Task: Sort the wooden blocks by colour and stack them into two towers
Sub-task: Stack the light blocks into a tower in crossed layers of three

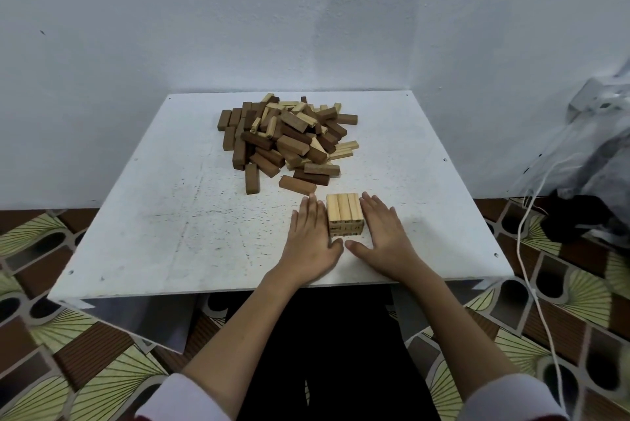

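A short stack of light wooden blocks [344, 212] stands near the front of the white table [153, 216], with its top layer of blocks side by side. My left hand [312, 236] presses flat against the stack's left side with straight fingers. My right hand [385, 233] presses flat against its right side. Both thumbs meet in front of the stack. A mixed pile of dark brown and light blocks [286, 138] lies at the back middle of the table. A loose dark block [297, 185] lies just behind the stack.
Another dark block [252, 178] lies alone at the pile's front left. The table stands against a pale wall. A white cable [531, 270] hangs at the right beside a plastic-covered bundle [593, 148]. Patterned floor surrounds the table.
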Available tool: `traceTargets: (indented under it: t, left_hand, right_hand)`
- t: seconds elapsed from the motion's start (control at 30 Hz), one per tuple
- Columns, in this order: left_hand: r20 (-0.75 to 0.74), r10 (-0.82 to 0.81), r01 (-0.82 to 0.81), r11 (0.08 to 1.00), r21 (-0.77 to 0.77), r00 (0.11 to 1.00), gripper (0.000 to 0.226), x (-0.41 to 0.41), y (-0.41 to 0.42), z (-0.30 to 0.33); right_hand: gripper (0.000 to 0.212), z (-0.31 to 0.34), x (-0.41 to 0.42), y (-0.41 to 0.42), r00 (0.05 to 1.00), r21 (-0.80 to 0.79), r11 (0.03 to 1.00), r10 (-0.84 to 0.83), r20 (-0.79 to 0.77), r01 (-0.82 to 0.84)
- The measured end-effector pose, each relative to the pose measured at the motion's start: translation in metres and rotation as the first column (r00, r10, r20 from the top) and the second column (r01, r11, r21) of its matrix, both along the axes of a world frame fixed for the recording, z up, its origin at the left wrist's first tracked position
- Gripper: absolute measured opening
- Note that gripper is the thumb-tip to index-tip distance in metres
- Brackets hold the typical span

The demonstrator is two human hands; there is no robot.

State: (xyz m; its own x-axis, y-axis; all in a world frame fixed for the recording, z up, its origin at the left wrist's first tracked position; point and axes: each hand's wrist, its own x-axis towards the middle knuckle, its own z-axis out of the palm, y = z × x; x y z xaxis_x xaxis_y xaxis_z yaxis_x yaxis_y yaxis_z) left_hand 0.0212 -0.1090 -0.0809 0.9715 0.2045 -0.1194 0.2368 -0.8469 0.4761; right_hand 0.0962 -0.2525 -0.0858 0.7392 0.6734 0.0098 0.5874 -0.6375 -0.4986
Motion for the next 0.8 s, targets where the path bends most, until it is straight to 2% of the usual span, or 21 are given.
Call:
traceTargets:
  t: [0.27, 0.5, 0.8]
  left_hand:
    - [-0.004, 0.011, -0.011, 0.999, 0.030, 1.000, 0.078, 0.0013, -0.0022, -0.0025]
    - [-0.006, 0.007, -0.007, 0.999, 0.035, 1.000, 0.078, 0.0015, -0.0014, -0.0030]
    - [0.066, 0.013, -0.012, 1.000, -0.016, 0.998, 0.077, 0.0009, 0.0001, -0.0061]
  right_hand:
    - [0.106, -0.0039, 0.0005, 0.0035, 0.998, -0.100, 0.995, 0.018, 0.058, -0.012]
    - [0.105, -0.0077, 0.0017, 0.0035, 0.997, -0.123, 0.992, 0.013, 0.079, -0.003]
    - [0.106, -0.0072, 0.0011, 0.0042, 0.997, -0.111, 0.994, 0.002, 0.074, 0.006]
